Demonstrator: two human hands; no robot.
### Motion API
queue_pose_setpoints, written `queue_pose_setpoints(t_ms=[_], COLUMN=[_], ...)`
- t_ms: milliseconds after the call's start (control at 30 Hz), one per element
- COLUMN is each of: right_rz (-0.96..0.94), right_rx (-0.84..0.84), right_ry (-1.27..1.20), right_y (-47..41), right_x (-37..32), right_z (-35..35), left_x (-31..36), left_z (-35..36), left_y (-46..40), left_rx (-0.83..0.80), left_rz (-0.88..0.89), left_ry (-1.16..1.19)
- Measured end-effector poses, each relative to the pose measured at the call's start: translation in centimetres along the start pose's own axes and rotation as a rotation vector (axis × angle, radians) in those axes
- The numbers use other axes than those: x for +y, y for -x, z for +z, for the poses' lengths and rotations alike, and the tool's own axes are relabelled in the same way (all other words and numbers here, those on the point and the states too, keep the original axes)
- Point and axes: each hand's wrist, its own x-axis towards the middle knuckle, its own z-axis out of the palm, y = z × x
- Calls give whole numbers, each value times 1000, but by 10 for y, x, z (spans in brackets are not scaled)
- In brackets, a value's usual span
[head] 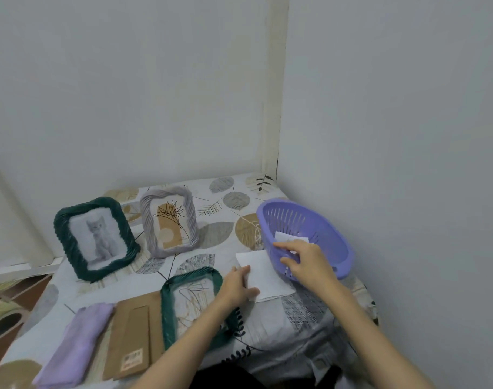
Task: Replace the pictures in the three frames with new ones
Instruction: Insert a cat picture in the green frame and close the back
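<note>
Here, the left hand (pixel 237 284) presses flat fingers on the white sheet (pixel 263 272) beside the open frame (pixel 194 307), while the right hand (pixel 301 262) pinches paper in the basket (pixel 309 220); a loose pinch risks creasing it.

2 frames (pixel 95 238) upright w/ pics, 3rd frame (pixel 194 307) flat, empty.

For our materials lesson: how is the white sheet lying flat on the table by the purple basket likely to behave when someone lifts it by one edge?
The white sheet looks thin and lies flat on the cloth, so it is probably light and would likely droop. The left hand rests on its edge; without that it might slide. It would probably crease if pinched hard.
</note>
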Motion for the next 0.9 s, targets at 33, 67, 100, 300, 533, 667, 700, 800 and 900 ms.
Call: queue_pose_setpoints(t_ms=[33,67,100,300,533,667,700,800,900], right_rz=[-11,-23,-32,-50,312,546,590,697,723], right_rx=[-24,-45,-61,-121,-96,-269,-298,-354,-339], right_ry=[20,40,57,138,5,255,276,297,320], right_y=[3,7,9,17,-27,-49,-52,-58,-62], right_x=[0,0,0,-2,22,30,29,34,41], right_z=[7,14,19,29,1,1,2,10,19], left_x=[-2,-4,-5,-7,14,18,19,22,26], left_z=[3,6,8,2,-15,-16,-16,-17,-20], left_y=[-2,-4,-5,-8,3,4,5,8,12], left_rx=[-2,-4,0,37,294,225,208,203,206], left_rz=[35,61,95,150,267,293,288,279,270], left_ry=[-164,-287,-380,-380,93,-28,-37,-19,-19])
